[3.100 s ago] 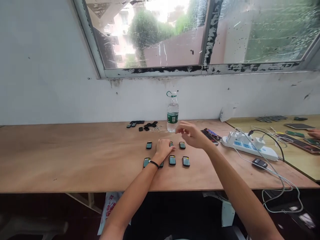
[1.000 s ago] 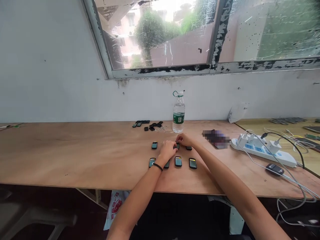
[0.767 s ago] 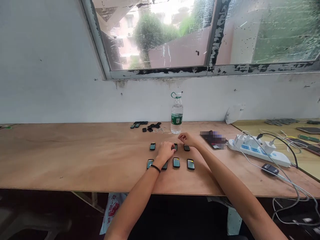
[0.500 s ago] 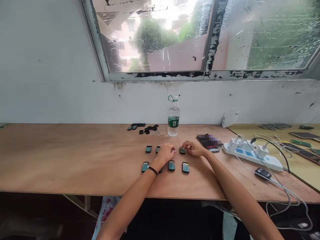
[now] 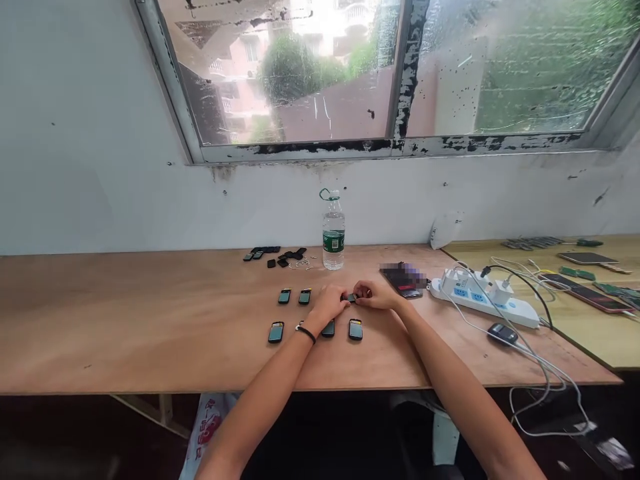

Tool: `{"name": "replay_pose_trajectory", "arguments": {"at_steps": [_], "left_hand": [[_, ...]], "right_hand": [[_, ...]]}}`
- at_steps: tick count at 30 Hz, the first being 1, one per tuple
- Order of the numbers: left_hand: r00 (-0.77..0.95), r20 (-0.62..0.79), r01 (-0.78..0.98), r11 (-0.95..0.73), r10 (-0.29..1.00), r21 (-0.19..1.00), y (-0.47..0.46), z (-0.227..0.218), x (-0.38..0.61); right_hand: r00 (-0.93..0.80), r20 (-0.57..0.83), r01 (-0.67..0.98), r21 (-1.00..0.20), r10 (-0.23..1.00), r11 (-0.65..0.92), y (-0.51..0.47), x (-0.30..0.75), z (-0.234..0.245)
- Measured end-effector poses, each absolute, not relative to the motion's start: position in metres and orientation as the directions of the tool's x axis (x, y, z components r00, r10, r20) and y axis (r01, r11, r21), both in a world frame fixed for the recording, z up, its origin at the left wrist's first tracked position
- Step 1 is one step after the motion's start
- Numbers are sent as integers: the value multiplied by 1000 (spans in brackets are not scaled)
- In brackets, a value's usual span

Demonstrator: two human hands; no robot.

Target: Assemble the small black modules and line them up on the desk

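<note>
Right hand (image 5: 376, 295) pinches a small black-rimmed rectangular device (image 5: 351, 299), probably light, rigid, best edge-held, beside the left hand (image 5: 327, 302), whose grip is unclear

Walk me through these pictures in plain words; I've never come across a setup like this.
There is no machine here: you see a person's bare left hand and right hand. Every picture comes from one camera worn on that person's head, looking forward and down. The left wrist wears a black band.

The fingers of both hands meet at one small black-framed device; how firmly it is held is hard to tell. Similar devices with grey-green screens, such as the front-row one, lie around the hands on the wooden table. Farther back stands a water bottle, and to the right lies a white power strip.
</note>
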State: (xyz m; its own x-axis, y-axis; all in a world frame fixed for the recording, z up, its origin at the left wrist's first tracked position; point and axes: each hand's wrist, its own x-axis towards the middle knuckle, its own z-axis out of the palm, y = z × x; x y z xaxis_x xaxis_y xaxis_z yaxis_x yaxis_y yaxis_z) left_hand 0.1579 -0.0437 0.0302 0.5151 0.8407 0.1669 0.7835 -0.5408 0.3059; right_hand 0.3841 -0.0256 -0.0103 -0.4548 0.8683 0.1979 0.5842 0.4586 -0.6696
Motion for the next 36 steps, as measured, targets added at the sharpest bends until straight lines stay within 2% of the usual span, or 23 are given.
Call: {"name": "replay_pose_trajectory", "arguments": {"at_steps": [7, 18, 21, 26, 31, 36], "left_hand": [[529, 183, 781, -559, 829, 278, -49, 34, 161], [509, 188, 803, -542, 840, 247, -50, 31, 161], [519, 213, 797, -559, 828, 231, -50, 29, 161], [510, 212, 801, -550, 834, 235, -51, 29, 162], [515, 225, 799, -558, 827, 222, -51, 28, 165], [481, 244, 800, -536, 842, 271, -50, 30, 166]], "right_hand": [[-445, 163, 622, -651, 881, 434, -26, 382, -9], [-438, 298, 542, -665, 848, 513, -32, 369, -2], [-365, 345, 581, -642, 865, 501, -30, 367, 0], [-153, 323, 707, -625, 934, 332, -20, 370, -7], [-139, 312, 791, -536, 940, 295, -7, 368, -16], [-145, 343, 714, -613, 928, 339, -5, 368, -19]]}}
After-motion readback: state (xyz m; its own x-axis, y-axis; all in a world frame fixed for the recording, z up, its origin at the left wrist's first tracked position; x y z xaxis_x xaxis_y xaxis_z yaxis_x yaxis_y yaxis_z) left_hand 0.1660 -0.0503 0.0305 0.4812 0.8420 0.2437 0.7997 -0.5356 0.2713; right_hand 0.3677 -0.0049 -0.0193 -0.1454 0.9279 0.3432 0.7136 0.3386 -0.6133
